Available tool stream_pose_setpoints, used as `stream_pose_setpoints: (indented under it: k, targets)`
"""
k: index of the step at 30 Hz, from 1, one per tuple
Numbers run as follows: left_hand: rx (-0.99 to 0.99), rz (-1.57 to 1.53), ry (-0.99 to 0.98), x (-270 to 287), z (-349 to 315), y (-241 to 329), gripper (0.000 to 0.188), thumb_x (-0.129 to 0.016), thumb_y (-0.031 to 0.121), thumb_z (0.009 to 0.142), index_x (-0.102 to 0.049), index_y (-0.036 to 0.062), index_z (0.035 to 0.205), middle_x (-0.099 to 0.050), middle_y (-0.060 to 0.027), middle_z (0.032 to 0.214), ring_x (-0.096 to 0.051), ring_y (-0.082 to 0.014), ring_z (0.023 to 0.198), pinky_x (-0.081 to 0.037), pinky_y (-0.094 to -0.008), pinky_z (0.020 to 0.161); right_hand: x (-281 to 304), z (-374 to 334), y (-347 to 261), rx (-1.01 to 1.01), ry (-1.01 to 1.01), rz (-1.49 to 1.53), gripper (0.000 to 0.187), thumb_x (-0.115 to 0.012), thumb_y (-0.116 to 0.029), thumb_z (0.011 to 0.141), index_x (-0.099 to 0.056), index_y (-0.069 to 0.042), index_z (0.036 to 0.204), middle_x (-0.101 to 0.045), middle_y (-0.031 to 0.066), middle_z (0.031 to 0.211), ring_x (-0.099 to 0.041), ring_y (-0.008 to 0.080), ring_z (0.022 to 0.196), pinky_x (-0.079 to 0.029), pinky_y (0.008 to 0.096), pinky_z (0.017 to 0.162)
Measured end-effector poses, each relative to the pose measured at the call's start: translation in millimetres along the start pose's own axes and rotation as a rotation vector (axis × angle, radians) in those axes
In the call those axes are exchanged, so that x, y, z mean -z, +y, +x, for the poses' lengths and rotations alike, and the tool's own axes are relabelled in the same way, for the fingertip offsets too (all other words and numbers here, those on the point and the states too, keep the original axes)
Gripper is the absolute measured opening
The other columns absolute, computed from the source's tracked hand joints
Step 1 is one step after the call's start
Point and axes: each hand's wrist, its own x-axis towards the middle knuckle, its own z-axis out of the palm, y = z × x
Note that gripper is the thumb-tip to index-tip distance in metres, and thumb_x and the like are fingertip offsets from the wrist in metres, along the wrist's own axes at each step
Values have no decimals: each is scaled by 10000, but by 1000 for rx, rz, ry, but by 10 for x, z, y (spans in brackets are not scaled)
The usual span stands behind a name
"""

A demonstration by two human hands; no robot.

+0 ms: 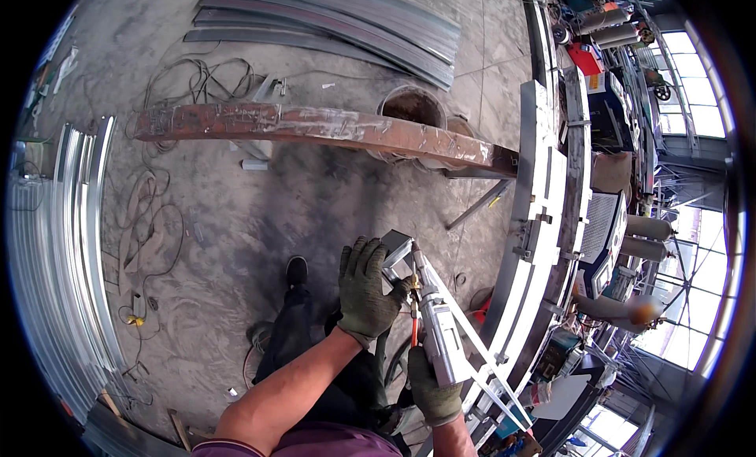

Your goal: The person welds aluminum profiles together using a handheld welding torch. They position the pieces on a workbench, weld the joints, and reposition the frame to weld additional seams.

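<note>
In a dark green work glove, my left hand (368, 296) is braced against a short square metal tube (399, 256). Its fingers lie straight along one side of the tube and the thumb crosses the near side. My right hand (435, 390), gloved alike, is wrapped around the rear of a silver handheld tool (442, 331) that resembles a welding gun. The tool has a narrow nozzle and a small brass-and-orange fitting along its left side. Its nozzle tip reaches the tube's right edge; whether they touch, I cannot tell. My left palm hides the tube's lower part.
A rusty steel beam (315, 125) spans ahead, with a bucket (412, 107) behind it. Metal strips (331, 24) lie beyond. Shiny profiles (67, 268) are stacked at left, near loose cables (142, 221). A long metal rail frame (529, 244) and machines line the right.
</note>
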Motion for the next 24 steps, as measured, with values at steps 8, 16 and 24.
stream_pose_setpoints:
  k: [8, 16, 24]
  targets:
    - [-2, 6, 2, -20, -8, -13, 685, -832, 421, 871, -604, -20, 1342, -637, -232, 1406, -548, -465, 1384, -352, -605, 1224, -45, 43, -51, 6, 44, 0, 152, -724, -22, 906, -702, 0, 1054, -648, 95, 821, -641, 223, 710, -524, 388, 633]
    - [16, -3, -10, -15, -14, -1, 674, -851, 356, 842, -609, -19, 1347, -635, -232, 1418, -542, -463, 1398, -336, -603, 1239, -54, 20, 26, 84, 49, -76, 121, -752, -43, 926, -714, -3, 1034, -663, 95, 811, -658, 235, 702, -538, 383, 638]
    - [22, -14, -6, -12, -12, 3, 665, -853, 315, 830, -608, -20, 1351, -635, -233, 1421, -538, -468, 1405, -331, -605, 1248, -56, -2, 25, 49, 19, -107, 172, -796, -94, 914, -740, -32, 1064, -722, 126, 901, -730, 307, 803, -586, 422, 709]
